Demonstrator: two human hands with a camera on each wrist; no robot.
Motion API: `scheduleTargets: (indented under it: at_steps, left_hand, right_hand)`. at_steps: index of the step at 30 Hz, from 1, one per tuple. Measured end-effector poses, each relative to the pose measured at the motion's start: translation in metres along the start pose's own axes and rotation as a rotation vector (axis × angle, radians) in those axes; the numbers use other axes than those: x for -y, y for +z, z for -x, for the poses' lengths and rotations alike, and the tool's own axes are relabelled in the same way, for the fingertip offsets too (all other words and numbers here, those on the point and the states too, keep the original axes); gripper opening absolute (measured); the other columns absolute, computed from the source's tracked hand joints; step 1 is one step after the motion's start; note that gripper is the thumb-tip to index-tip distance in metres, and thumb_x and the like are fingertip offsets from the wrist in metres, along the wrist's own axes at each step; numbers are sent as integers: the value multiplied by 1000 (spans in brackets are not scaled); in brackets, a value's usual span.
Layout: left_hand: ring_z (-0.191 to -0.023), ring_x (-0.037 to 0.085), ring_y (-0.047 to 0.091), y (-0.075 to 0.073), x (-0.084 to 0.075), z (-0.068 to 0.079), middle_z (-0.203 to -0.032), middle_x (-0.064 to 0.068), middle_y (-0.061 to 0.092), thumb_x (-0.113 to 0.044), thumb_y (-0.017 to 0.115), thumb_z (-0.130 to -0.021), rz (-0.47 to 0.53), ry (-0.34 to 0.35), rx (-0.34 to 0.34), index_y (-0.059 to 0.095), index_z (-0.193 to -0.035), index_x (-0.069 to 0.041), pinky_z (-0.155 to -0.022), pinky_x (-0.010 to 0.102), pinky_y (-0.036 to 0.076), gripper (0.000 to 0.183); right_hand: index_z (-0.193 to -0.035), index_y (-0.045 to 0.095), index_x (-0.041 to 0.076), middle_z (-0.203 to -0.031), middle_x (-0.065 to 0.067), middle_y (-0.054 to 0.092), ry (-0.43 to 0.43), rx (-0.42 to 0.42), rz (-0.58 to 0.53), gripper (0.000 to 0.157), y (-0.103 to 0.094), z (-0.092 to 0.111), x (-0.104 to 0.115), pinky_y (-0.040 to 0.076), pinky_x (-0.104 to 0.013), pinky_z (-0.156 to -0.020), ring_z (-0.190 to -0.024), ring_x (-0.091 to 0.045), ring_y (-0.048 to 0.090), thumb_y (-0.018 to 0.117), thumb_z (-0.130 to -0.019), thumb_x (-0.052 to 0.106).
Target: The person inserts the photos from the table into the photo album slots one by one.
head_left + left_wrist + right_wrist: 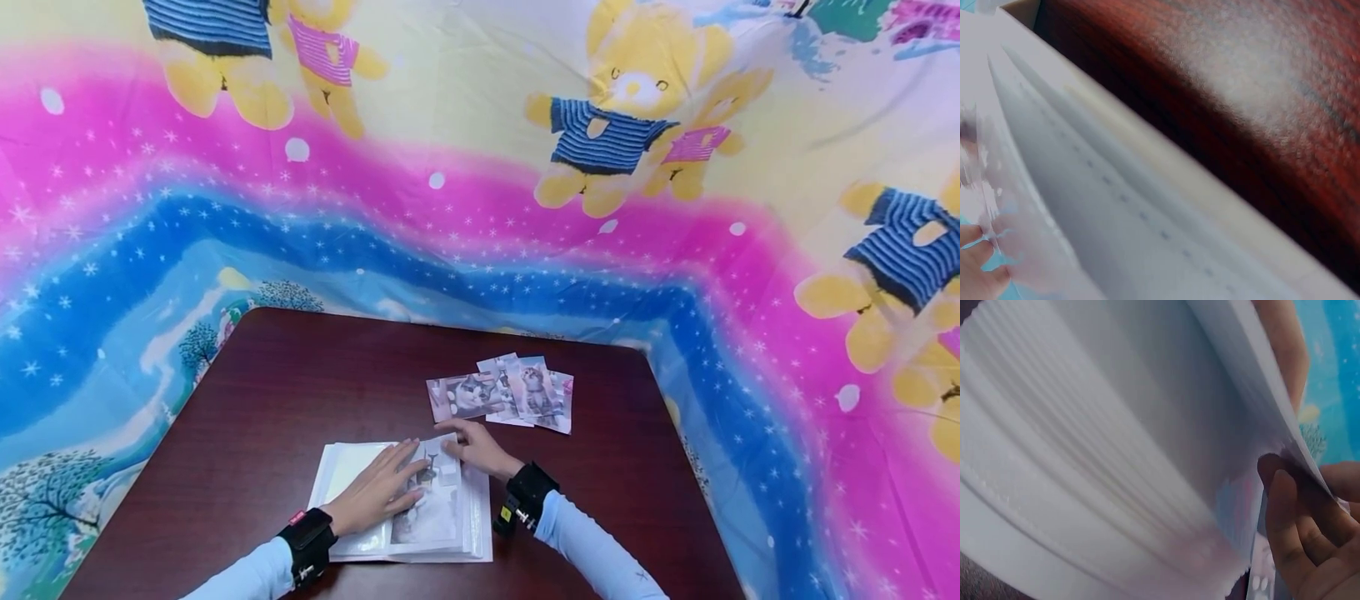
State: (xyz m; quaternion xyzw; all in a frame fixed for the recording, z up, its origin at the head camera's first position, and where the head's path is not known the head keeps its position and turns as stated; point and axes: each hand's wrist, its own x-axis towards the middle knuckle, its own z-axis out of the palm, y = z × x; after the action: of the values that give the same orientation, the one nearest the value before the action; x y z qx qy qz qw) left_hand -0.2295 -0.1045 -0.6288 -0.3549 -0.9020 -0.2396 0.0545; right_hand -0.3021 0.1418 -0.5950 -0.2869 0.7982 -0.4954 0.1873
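A photo album (347, 463) with clear-sleeved pages lies open on the table. On its right-hand page shows a pale printed picture (429, 525). My left hand (377, 490) rests across the album with fingers extended, the fingertips over the picture's left side. My right hand (482, 450) is at the upper right corner of that page. In the right wrist view, thumb and fingers pinch the edge of a lifted album page (1260, 381), and the thick stack of other pages fans out beneath. The left wrist view looks along the album's page edges (1147, 219), close to the tabletop.
Several cat photos (534, 387) lie overlapping just beyond the album, to the right. The dark brown table (360, 358) is bordered by a hanging cloth (465, 217) printed with bears. Black straps with cameras (309, 537) sit on both wrists.
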Motion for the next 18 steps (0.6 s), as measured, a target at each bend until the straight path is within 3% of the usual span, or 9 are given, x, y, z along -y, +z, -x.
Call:
scheduleTargets:
  at_steps: [2, 5, 7, 8, 12, 14, 18]
  left_hand:
    - [-140, 39, 34, -1, 0, 0, -152, 24, 38, -38, 61, -98, 10, -4, -6, 55, -140, -9, -112, 57, 28, 51]
    - [-138, 39, 37, -1, -1, 0, -150, 24, 39, -36, 63, -97, 17, 4, -35, 52, -142, -8, -111, 57, 30, 54]
    - [-136, 40, 40, -3, -2, 0, -149, 25, 41, -33, 64, -97, 27, 13, -61, 51, -143, -6, -110, 58, 31, 55]
    - [-135, 40, 41, -4, -3, 0, -148, 25, 42, -32, 63, -97, 34, 14, -71, 50, -143, -5, -109, 58, 32, 55]
    - [-132, 40, 45, -12, -7, -1, -147, 23, 44, -32, 58, -101, 95, -38, -82, 47, -145, -2, -107, 57, 36, 55]
    - [-133, 38, 45, -17, -10, 0, -147, 21, 45, -32, 55, -103, 156, -101, -81, 45, -146, -3, -107, 56, 37, 54]
    - [-128, 33, 51, -28, -14, 3, -141, 17, 53, -29, 47, -106, 295, -263, -146, 47, -146, -3, -103, 52, 42, 47]
  right_hand:
    - [-138, 54, 2, -91, -4, 70, 23, -22, 6, 38, 2, 0, 4, 48, -22, -63, -73, -4, 60, 54, -101, 11]
    - [-140, 51, 3, -69, 4, 54, 29, -38, 18, 39, 5, 0, 10, 42, -21, -59, -60, -6, 49, 52, -103, 14]
    - [-142, 48, 4, -62, -1, 43, 21, -40, 22, 39, 7, 0, 15, 39, -22, -57, -55, -8, 41, 50, -105, 15]
    - [-143, 47, 4, -63, -3, 45, 14, -44, 17, 39, 8, 0, 16, 40, -23, -56, -56, -8, 43, 49, -105, 15]
    - [-143, 43, -2, -93, -21, 69, -12, -55, -36, 40, 15, 0, 26, 57, -35, -64, -74, -11, 65, 45, -106, 13]
    - [-144, 41, -5, -114, -25, 67, -18, -48, -90, 41, 19, 0, 31, 59, -43, -70, -90, -20, 70, 43, -107, 13]
    - [-145, 42, -2, -132, -24, 58, -22, 20, -153, 42, 30, 0, 39, 58, -44, -78, -110, -33, 64, 35, -110, 21]
